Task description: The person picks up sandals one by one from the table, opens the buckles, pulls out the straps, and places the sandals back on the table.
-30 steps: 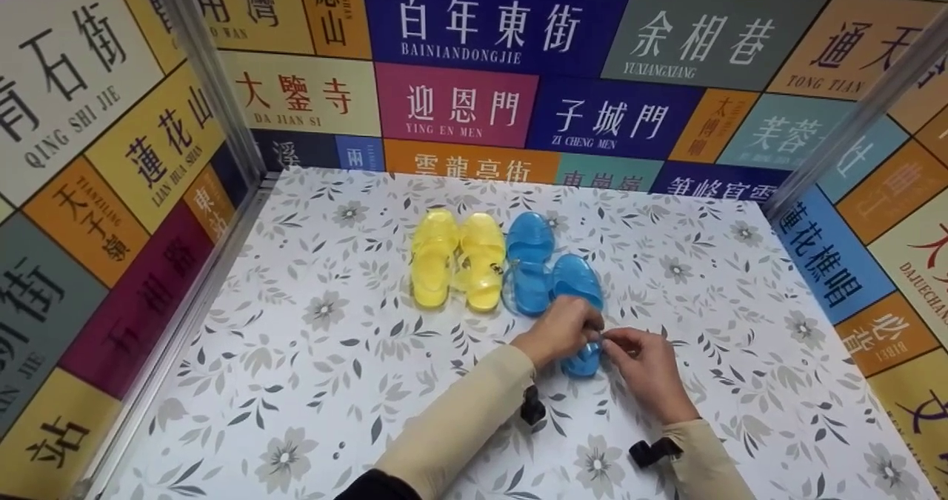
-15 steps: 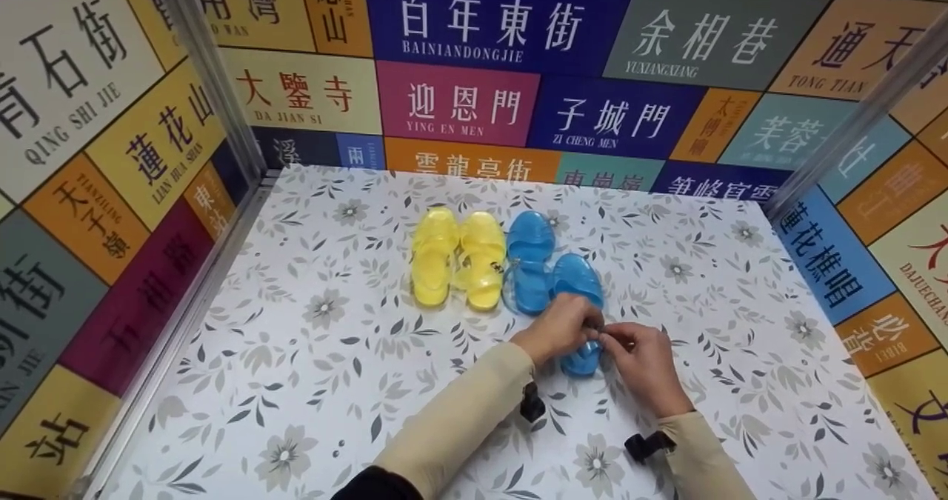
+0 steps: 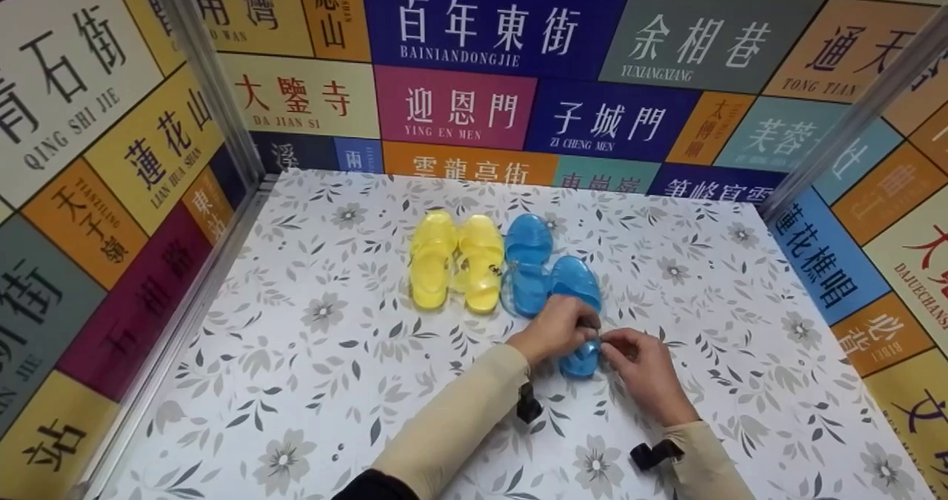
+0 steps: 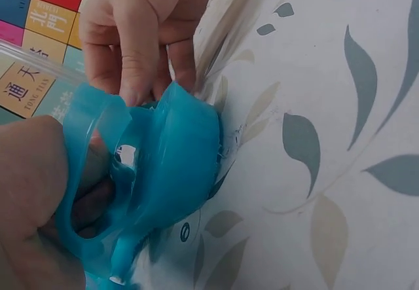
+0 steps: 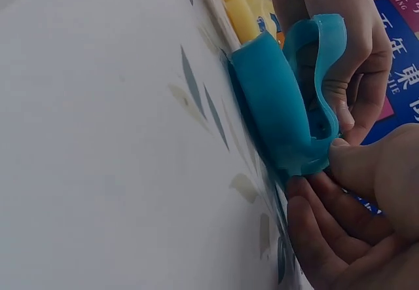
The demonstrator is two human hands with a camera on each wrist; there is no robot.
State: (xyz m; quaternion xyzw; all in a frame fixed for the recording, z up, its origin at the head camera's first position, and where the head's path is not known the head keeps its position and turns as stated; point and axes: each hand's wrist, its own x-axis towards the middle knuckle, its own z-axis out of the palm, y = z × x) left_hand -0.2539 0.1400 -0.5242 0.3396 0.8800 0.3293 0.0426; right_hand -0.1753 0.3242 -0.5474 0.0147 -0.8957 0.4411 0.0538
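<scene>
Of two blue jelly sandals, the nearer right one is being worked on; its toe part (image 3: 575, 278) shows beyond the hands. My left hand (image 3: 559, 328) reaches over its middle, and in the left wrist view its fingers pass behind the blue ankle strap (image 4: 77, 165). My right hand (image 3: 646, 363) is at the sandal's right side, thumb and fingertips pinching the strap's end where it meets the sole (image 5: 272, 97). The small fastening between the fingertips is mostly hidden. Just to the left lies the other blue sandal (image 3: 530, 287), untouched.
A pair of yellow jelly sandals (image 3: 429, 263) stands left of the blue ones, toes toward the back wall. All lie on a white flower-patterned tabletop (image 3: 326, 381). Printed sign panels (image 3: 452, 107) wall in the back and sides.
Both hands stay at the same sandal. The right fingertips came closer to the left ones half a second ago and now sit slightly apart again. The sandals have kept their places.
</scene>
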